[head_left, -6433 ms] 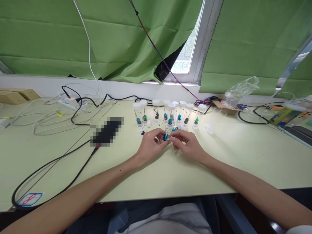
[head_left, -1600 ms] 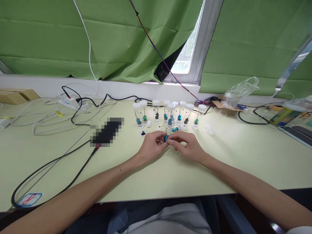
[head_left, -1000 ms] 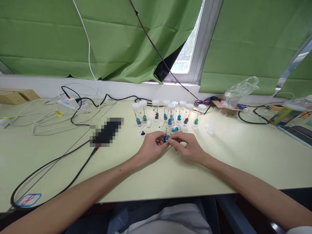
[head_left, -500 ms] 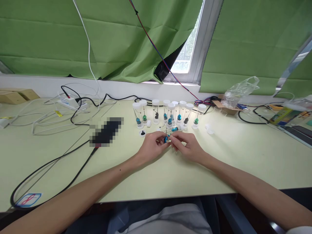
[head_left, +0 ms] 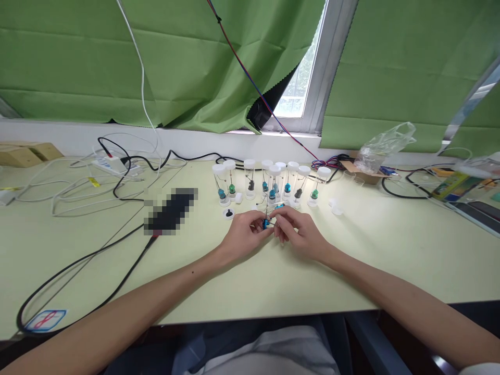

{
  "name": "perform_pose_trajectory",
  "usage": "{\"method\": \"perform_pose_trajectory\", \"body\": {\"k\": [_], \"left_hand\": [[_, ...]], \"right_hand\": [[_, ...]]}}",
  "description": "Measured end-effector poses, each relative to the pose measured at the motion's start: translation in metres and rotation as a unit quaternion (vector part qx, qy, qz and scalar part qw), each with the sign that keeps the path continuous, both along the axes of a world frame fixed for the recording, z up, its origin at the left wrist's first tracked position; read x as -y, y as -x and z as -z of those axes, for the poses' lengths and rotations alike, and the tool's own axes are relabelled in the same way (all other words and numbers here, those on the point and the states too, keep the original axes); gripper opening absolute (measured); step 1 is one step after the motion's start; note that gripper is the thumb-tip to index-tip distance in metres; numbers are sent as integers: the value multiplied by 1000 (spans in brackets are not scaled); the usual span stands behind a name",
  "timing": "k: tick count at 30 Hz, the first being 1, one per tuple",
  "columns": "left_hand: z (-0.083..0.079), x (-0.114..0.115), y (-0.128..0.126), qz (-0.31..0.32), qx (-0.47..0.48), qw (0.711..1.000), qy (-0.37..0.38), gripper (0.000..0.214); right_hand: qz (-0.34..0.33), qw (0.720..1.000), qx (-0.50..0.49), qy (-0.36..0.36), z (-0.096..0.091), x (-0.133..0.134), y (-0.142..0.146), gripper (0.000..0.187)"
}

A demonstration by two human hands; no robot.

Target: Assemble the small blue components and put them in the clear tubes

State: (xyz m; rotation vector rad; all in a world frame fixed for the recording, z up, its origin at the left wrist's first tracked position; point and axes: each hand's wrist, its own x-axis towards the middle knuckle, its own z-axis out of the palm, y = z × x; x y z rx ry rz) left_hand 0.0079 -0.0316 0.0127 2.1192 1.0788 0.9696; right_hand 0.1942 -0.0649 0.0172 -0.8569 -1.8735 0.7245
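Near the back middle of the table, my left hand (head_left: 242, 233) is closed around a small blue part with a thin upright metal rod (head_left: 266, 224). My right hand (head_left: 300, 233) faces it, thumb and fingers pinched on a thin dark rod (head_left: 272, 223) whose end meets the blue part; its kind is too small to tell. Just behind my right fingers lies another blue piece (head_left: 279, 207), partly hidden. Several clear tubes with white caps (head_left: 250, 179) stand behind my hands, holding blue, green and black parts on bent wires. A white cap with a black piece (head_left: 228, 213) rests left of them.
A black cable (head_left: 70, 265) loops over the left of the table (head_left: 219, 291), by a pixelated dark object (head_left: 171, 212). White cables and a power strip (head_left: 117, 165) lie at the back left. A cardboard box (head_left: 365, 174) with a plastic bag (head_left: 385, 148) stands at the back right.
My right fingers have shifted slightly and now cover more of the blue piece behind them. The thin dark rod shows more clearly between my hands. My left hand stays in place.
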Motion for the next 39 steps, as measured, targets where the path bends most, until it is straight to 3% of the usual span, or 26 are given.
{"method": "perform_pose_trajectory", "body": {"k": [11,39], "left_hand": [[0,0,1,-2,4,1000,11,13],[1,-2,1,5,6,1000,5,12]], "right_hand": [[-26,999,-16,33,0,1,-1,22],[-71,997,-16,23,0,0,-1,25]]}}
